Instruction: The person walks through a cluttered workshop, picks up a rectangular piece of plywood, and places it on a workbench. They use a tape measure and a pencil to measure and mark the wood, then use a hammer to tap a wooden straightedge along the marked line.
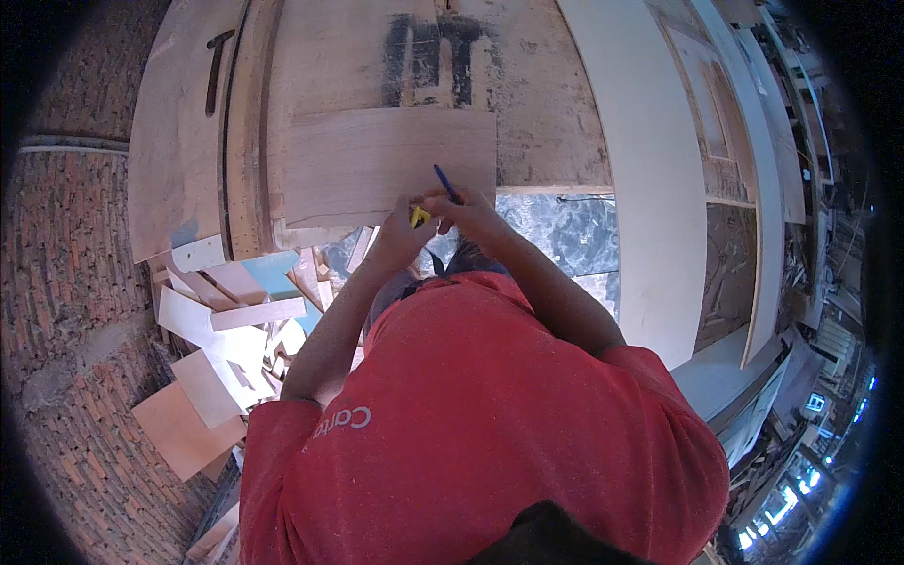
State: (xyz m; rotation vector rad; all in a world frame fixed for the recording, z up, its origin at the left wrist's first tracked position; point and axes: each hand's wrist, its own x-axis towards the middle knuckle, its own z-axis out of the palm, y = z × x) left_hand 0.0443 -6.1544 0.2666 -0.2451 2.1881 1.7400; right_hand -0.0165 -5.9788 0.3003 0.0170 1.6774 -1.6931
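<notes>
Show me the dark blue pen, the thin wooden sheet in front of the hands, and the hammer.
Dark blue pen [446,183]: head view, on its barrel.
Thin wooden sheet [386,160]: head view, on its bare top face.
Hammer [215,78]: head view, on its handle.

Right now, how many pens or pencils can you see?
1: a dark blue pen or pencil in the right hand, over the wooden sheet. Others may be hidden among the wood scraps.

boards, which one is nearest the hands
The small rectangular board on the bench: the hands are at its near edge. The long pale board is farther right, and the scraps lie lower left.
</notes>
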